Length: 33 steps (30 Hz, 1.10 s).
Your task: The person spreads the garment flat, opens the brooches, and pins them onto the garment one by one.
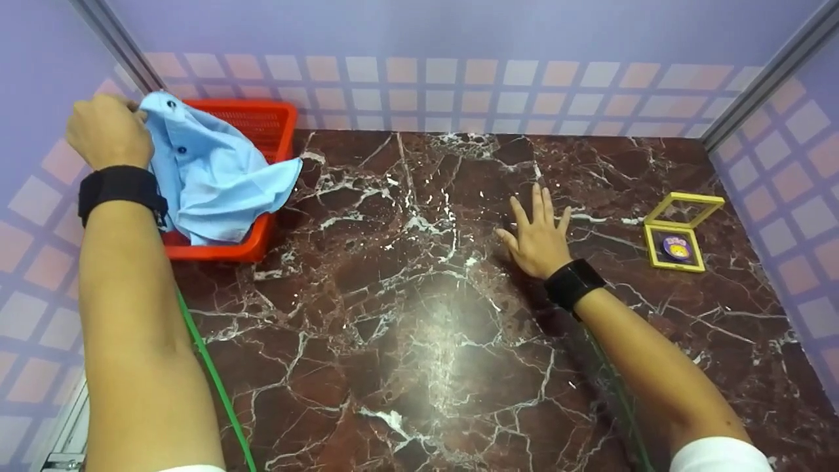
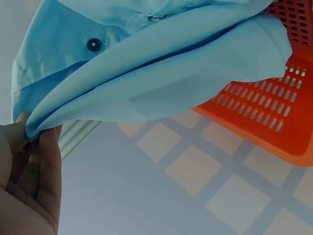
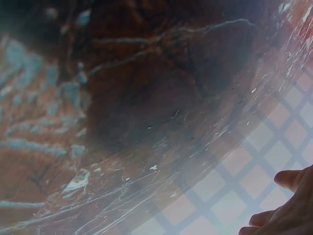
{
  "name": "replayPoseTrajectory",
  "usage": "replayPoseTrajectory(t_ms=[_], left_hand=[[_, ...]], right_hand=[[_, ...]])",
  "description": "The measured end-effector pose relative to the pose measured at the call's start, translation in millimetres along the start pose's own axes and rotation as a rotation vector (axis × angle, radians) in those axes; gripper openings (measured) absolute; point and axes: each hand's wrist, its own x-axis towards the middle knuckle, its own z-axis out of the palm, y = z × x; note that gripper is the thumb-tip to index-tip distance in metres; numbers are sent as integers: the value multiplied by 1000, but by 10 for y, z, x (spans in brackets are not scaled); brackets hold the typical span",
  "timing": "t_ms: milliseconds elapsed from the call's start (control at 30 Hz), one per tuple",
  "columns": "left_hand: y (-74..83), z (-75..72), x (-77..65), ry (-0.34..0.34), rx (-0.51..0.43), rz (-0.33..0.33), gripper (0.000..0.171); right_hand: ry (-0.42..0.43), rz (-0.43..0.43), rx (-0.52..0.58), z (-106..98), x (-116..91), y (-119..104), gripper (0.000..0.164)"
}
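A: How was the grip recorded?

B: By the left hand (image 1: 108, 131), an edge of the garment (image 1: 216, 177) was pinched, thumb and fingers brought together on a bunched fold. The fingers of the right hand (image 1: 541, 239) were spread wide apart above the table (image 1: 393, 295); whether its surface was touched could not be told.

A: And the garment's place?

B: It was held up by its left edge, the rest being hung loosely over the basket (image 1: 216, 253), with a pointed flap seen across the right rim.

A: Materials and shapes?

B: Garment: light blue, fine-textured, creased, fitted with round dark buttons. Basket: red, plastic-looking, pierced with rows of slots. Table: dark red, glossy, marbled with white veins. Case (image 1: 678, 267): yellow-framed, squarish, lid raised, set to the right; a round purple badge (image 1: 676, 248) was contained.
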Motion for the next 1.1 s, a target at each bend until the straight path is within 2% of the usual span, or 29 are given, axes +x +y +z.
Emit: replayPoseTrajectory(t_ms=[367, 600, 900, 1100], left_hand=[[381, -188, -73, 214, -162, 22, 33], [591, -211, -106, 286, -208, 55, 32], [825, -310, -134, 351, -268, 84, 31], [1018, -304, -126, 390, -273, 147, 27]], right_hand=[[-7, -4, -18, -1, 17, -23, 69], [14, -17, -10, 8, 0, -34, 68], [24, -19, -8, 16, 7, -22, 68], [29, -23, -8, 7, 5, -18, 68]])
